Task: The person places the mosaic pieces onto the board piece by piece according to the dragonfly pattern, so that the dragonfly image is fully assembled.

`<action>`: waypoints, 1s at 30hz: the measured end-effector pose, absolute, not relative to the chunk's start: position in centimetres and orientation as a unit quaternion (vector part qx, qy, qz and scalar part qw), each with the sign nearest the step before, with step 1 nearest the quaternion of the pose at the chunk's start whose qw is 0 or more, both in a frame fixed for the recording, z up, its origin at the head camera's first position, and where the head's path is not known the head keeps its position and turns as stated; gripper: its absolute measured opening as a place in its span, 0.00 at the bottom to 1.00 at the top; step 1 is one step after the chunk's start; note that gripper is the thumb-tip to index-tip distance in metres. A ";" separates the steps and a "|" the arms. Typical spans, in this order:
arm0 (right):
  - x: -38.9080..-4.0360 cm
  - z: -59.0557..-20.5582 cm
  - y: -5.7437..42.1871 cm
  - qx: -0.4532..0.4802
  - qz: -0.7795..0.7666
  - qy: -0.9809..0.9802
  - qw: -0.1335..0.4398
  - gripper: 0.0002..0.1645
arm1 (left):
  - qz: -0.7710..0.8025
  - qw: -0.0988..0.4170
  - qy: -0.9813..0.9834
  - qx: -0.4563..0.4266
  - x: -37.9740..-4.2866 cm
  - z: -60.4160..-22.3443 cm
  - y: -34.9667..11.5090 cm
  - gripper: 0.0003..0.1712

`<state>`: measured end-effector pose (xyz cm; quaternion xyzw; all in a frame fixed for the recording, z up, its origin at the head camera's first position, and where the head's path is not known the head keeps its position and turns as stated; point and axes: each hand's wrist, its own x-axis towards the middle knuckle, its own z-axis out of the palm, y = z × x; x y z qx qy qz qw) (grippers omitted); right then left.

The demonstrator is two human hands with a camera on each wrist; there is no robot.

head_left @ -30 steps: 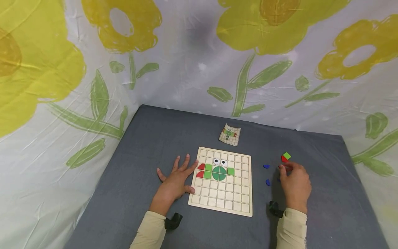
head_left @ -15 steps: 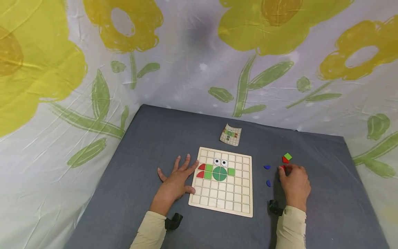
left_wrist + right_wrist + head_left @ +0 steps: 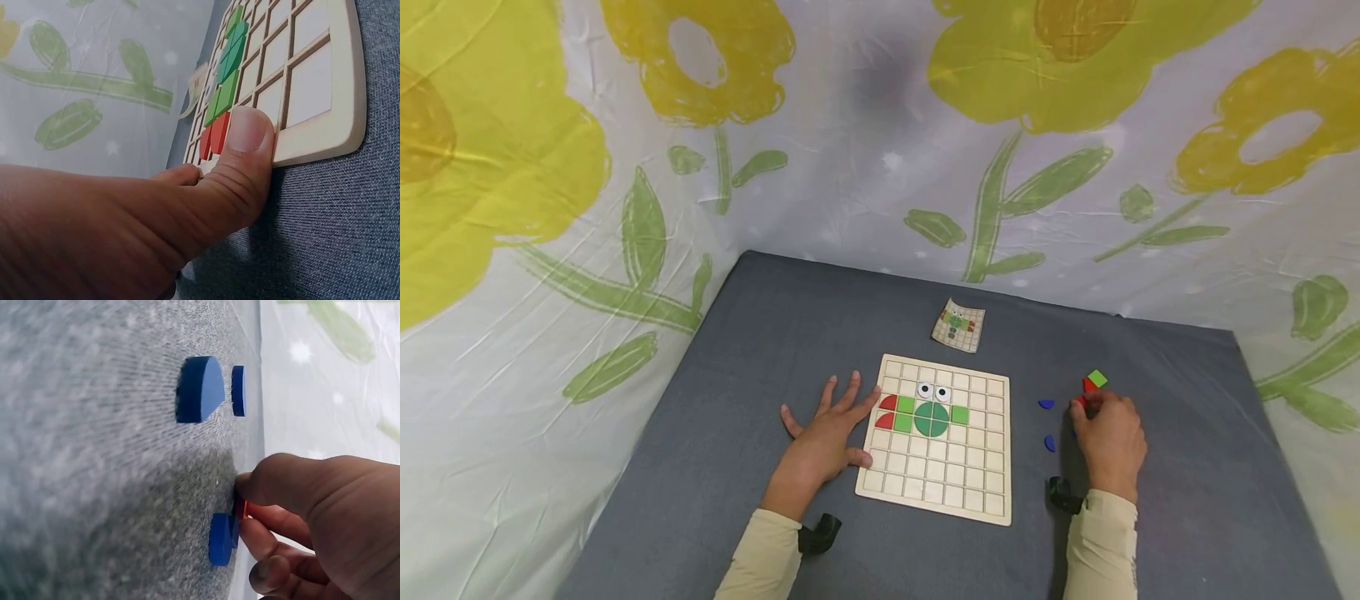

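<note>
My left hand (image 3: 822,446) lies with fingers spread at the left edge of a wooden grid board (image 3: 934,492); its thumb rests on the rim in the left wrist view. On the board sit red quarter-round tiles (image 3: 885,421), green square tiles (image 3: 903,422), a dark green circle (image 3: 932,419) of quarter tiles and two eye tiles (image 3: 942,393). Right of the board, my right hand (image 3: 1108,442) pinches a small red tile (image 3: 241,507) between thumb and finger, close to the table. Fingers hide most of its shape. Beside it lies a blue tile (image 3: 220,540).
Two more blue tiles (image 3: 1049,443) lie between board and right hand. Beyond that hand are another red tile (image 3: 1089,384) and a light green square (image 3: 1097,378). A curled pattern card (image 3: 958,327) lies behind the board. A flower-printed curtain (image 3: 850,167) borders the dark table (image 3: 805,308).
My right hand has shifted very slightly, its thumb and finger staying at the red tile. The left hand keeps its place on the board. The whole view has drifted a little.
</note>
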<state>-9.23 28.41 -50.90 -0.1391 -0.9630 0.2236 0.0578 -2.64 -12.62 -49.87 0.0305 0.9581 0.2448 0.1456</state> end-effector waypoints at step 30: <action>-7.2 -49.0 22.0 0.022 0.248 -0.967 0.048 0.17 | 0.241 0.147 0.959 0.032 -2.7 -49.7 -12.5 0.63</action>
